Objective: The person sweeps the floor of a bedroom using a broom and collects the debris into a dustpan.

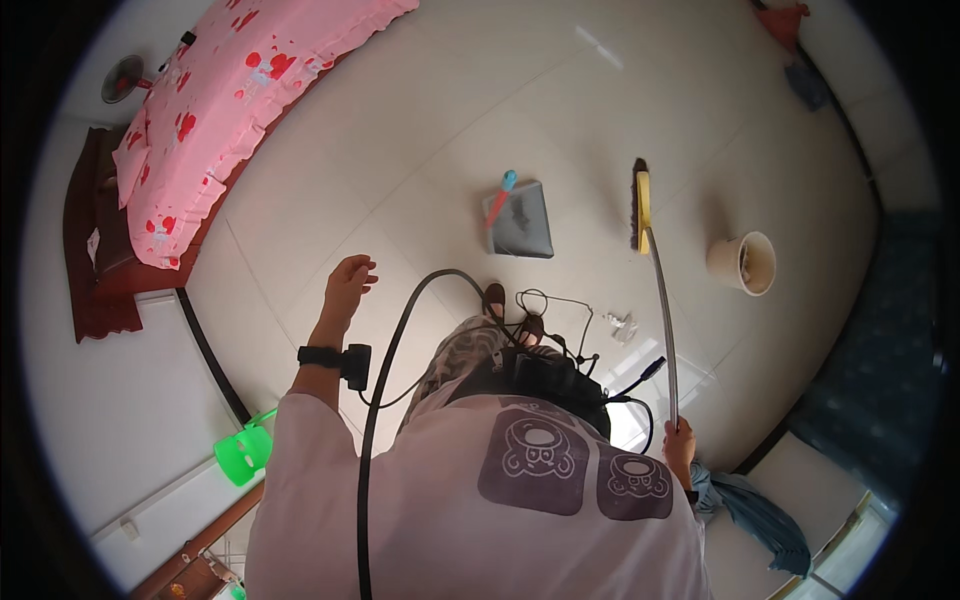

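My right hand [679, 444] is closed around the upper end of a broom's grey handle [661, 307], low at the right of the picture. The broom's yellow head [643, 206], with dark bristles, rests on the floor ahead of me. Left of it lies a grey dustpan [534, 225] with a red and blue handle [501, 199]; a dark patch shows in its pan. Out to the left, my left hand [348, 289] holds nothing, its fingers loosely bent and slightly apart. A device is strapped to that wrist.
A cream bucket [724, 264] with some contents stands right of the broom. Crumpled clear plastic [622, 328] lies near my feet. Black cables [420, 279] loop from my waist bag [540, 375]. A bed with a pink sheet [217, 105] fills the upper left; tiled floor [420, 150] extends ahead.
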A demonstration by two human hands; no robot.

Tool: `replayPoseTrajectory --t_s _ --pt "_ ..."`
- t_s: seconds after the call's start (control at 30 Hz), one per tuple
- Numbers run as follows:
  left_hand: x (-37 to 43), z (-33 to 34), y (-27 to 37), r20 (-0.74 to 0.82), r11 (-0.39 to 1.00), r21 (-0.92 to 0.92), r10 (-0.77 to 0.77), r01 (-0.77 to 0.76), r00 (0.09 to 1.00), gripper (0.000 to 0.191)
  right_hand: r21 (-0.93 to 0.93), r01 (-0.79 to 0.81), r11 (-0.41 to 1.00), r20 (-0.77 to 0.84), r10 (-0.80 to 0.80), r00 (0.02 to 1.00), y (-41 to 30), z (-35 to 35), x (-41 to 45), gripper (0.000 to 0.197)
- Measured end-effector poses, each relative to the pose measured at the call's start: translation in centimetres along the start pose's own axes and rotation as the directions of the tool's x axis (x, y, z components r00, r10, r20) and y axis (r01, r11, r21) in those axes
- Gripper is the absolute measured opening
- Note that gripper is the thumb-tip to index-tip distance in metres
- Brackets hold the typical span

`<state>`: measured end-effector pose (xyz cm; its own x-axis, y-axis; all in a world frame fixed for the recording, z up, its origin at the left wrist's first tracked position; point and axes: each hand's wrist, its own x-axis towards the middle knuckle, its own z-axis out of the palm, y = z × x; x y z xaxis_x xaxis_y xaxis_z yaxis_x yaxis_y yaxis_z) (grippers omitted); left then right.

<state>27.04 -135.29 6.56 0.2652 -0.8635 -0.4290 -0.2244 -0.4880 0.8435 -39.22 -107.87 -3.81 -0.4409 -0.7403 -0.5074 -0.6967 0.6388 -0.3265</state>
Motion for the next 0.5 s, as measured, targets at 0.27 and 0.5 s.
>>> replayPoseTrajectory --t_s 0.27,0.5 --pt "7.8 7.5 -0.6 0.235 0.967 0.220 0.076 -0.130 0.969 0.044 0.004 0.056 0.998 -0.001 -0.056 0.998 -8.6 -7.3 -0.4 0.019" --pt "14.5 20.7 1.6 0.420 0.863 0.309 0.253 -0.399 0.871 0.063 0.159 -0.118 0.980 0.086 0.106 0.991 -11.5 -7.2 -6.4 0.024"
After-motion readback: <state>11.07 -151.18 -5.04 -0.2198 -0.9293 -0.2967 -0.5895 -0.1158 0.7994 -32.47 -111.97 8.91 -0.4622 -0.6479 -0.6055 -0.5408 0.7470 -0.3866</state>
